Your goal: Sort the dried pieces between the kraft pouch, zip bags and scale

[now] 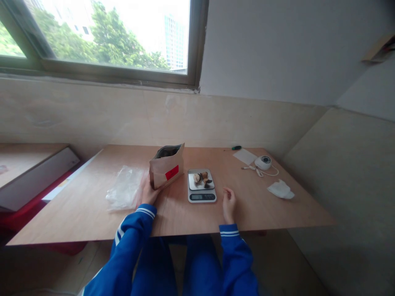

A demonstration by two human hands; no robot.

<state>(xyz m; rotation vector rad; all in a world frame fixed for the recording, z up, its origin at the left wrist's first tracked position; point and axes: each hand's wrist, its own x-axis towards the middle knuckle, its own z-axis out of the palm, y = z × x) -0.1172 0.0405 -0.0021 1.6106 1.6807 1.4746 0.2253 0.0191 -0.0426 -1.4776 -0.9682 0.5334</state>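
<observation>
My left hand [149, 193] is closed on the lower left corner of a brown stand-up pouch [163, 170] with a red label. The pouch stands upright on the table, its top open and its inside dark. To its right is a white digital kitchen scale [203, 198] with a metal plate. Several brown and pale pieces that look like dried mushrooms [204, 179] lie on that plate. Beside the scale, on the right, my right hand [228, 203] rests by the table with its fingers curled together, and nothing shows in them.
A clear plastic bag [125, 189] lies left of the pouch on the wooden table [173, 218]. Farther right are a white dome camera [263, 162] with its cable, a white paper [245, 156], a green-handled screwdriver [236, 147] and a crumpled white tissue [280, 189]. A wall stands behind.
</observation>
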